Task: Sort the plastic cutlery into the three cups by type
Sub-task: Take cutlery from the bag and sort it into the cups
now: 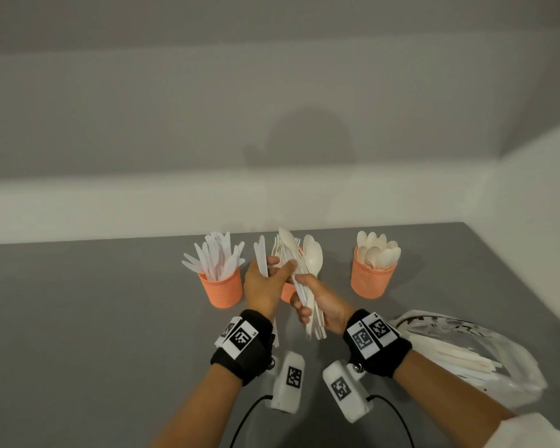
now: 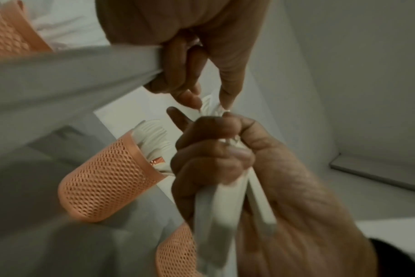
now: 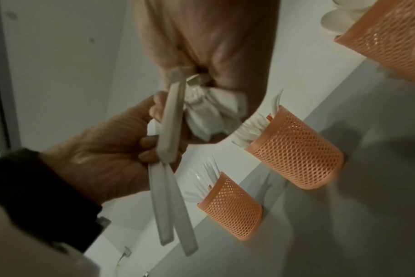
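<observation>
Three orange mesh cups stand in a row on the grey table: the left cup (image 1: 223,292) holds knives, the middle cup (image 1: 286,294) holds forks and is mostly hidden behind my hands, and the right cup (image 1: 370,281) holds spoons. My right hand (image 1: 324,305) grips a mixed bundle of white cutlery (image 1: 312,263) upright in front of the middle cup. My left hand (image 1: 262,282) holds a few knives (image 1: 262,257) against its palm. Its thumb and forefinger reach across and pinch a piece in the bundle (image 2: 225,202). The knives' handles (image 3: 171,206) hang below the left hand.
A clear plastic bag (image 1: 466,350) with more white cutlery lies on the table at the right, beside my right forearm. A white ledge and wall run right behind the cups. Bare grey table (image 1: 78,318) spreads to the left.
</observation>
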A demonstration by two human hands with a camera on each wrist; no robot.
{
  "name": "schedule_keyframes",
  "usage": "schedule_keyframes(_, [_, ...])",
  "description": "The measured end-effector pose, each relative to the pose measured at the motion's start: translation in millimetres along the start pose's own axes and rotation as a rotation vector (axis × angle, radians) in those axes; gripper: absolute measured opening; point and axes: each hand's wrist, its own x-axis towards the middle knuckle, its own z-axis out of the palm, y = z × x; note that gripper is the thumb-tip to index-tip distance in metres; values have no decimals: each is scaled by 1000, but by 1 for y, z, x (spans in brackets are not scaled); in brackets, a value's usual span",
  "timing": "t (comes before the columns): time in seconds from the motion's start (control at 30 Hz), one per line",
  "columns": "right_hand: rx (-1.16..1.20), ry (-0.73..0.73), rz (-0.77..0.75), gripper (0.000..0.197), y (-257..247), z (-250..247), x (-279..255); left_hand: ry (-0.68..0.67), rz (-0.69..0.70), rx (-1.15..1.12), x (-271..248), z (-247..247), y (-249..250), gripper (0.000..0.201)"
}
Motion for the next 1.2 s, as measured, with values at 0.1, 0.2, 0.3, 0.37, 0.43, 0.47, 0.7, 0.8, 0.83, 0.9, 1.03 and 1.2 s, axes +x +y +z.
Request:
schedule_keyframes(0.1, [-19,12,-13,28,-1,0,2,-19,47,67,2,2,-1,21])
schedule_keyframes(0.2, [11,-8,-8,29,-1,-1,3,-19,9,41,6,2,-2,11])
schedule_keyframes(0.3, [34,4,-11,36,0,-3,3,-39,-28,-4,7,2,-3,12])
schedule_keyframes(0.37, [24,46,-25,34,2,-3,4,-54,-19,-33,7,2,-4,11])
schedule_keyframes(0.43, [16,66,-46,29,3,-3,4,-68,-6,-46,7,3,-6,14])
schedule_keyframes(0.47, [5,73,-55,27,2,-3,4,-74,-1,-44,6,2,-6,13])
schedule_keyframes(0.7, [-87,126,-145,22,3,-2,4,-130,-10,-19,5,4,-12,21])
schedule_keyframes(0.8, [-115,141,-177,24,6,-2,6,-107,-14,6,7,4,-15,23])
schedule_keyframes(0.83, [-107,151,-181,25,8,-2,7,-105,-23,1,8,4,-16,22])
schedule_keyframes(0.9, [-86,181,-177,28,10,-2,8,-114,-66,-46,8,2,-17,18])
schedule_keyframes(1.03, [-112,212,-183,38,11,3,8,-105,-148,-141,4,4,-16,14])
schedule_keyframes(1.2, [-89,178,-174,42,8,7,8,-110,-76,-42,5,2,-19,22])
